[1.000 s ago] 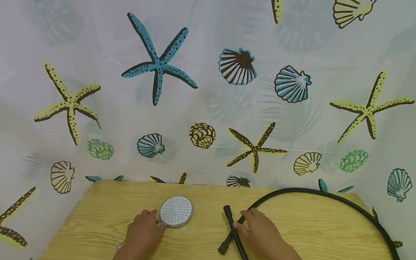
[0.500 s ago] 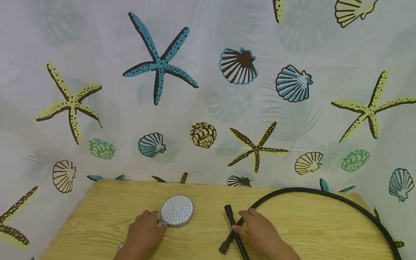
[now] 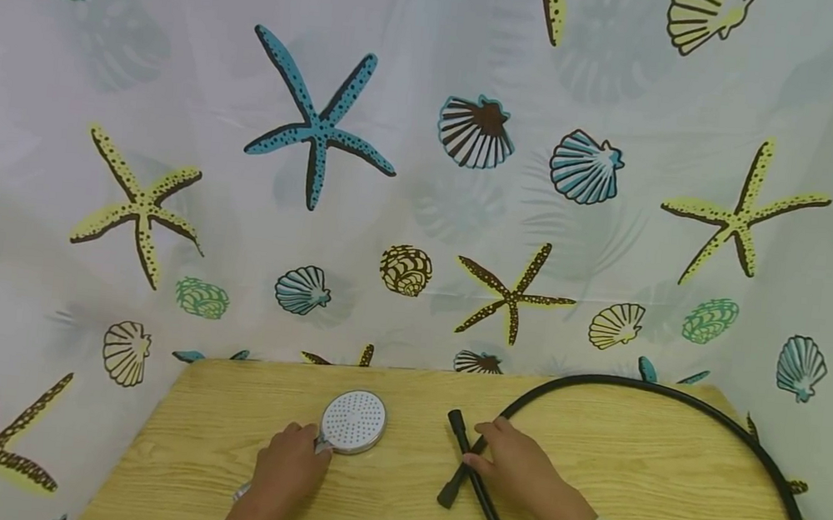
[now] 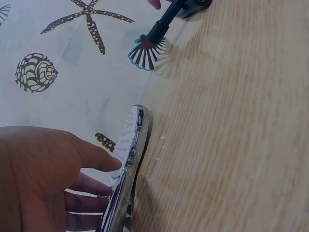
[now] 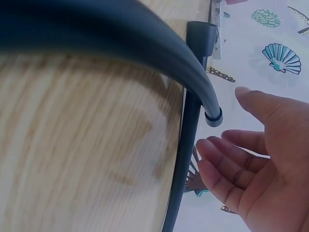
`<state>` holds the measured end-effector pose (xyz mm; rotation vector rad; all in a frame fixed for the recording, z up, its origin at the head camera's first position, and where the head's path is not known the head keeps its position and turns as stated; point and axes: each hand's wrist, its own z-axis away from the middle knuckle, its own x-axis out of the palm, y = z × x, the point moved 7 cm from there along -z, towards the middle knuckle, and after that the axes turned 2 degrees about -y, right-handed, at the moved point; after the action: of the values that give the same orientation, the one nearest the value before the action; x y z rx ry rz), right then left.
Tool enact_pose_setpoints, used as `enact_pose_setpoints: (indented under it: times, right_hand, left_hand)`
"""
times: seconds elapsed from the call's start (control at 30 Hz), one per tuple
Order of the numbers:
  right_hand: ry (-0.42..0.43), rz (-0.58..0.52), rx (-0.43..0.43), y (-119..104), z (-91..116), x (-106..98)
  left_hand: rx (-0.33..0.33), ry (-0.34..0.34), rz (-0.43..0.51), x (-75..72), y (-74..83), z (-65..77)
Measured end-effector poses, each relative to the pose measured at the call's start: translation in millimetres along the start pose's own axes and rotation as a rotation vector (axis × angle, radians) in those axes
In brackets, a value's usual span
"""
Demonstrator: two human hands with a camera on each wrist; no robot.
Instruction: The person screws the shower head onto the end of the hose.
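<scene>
A round handheld shower head [image 3: 353, 421] lies spray face up on the left of the table. My left hand [image 3: 287, 467] is over its handle; in the left wrist view, its extended thumb and loosely straight fingers [image 4: 84, 200] meet the chrome handle [image 4: 116, 208] without curling round it. A black shower hose [image 3: 593, 379] loops across the right side, its two ends crossing near the middle. Beside that crossing is my right hand [image 3: 520, 469]. In the right wrist view, its relaxed fingers [image 5: 227, 166] are spread apart from the hose, with nothing between them.
The wood-grain table [image 3: 384, 516] ends at the back against a white curtain [image 3: 409, 184] printed with starfish and shells. Curtain also stands along the left and right. The hose reaches close to the table's right edge.
The right hand has shifted very slightly left beside the hose crossing. The left hand, shower head and hose have stayed in place.
</scene>
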<state>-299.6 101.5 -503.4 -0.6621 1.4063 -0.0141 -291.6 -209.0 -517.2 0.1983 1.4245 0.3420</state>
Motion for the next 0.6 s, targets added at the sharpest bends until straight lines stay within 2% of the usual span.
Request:
enact_pose_setpoints:
  times: [0.6]
  right_hand:
    - [-0.007,0.035,-0.033,-7.6,-0.8,4.4]
  left_hand:
    - [-0.014,-0.028,0.053,4.8,-4.8,-3.2]
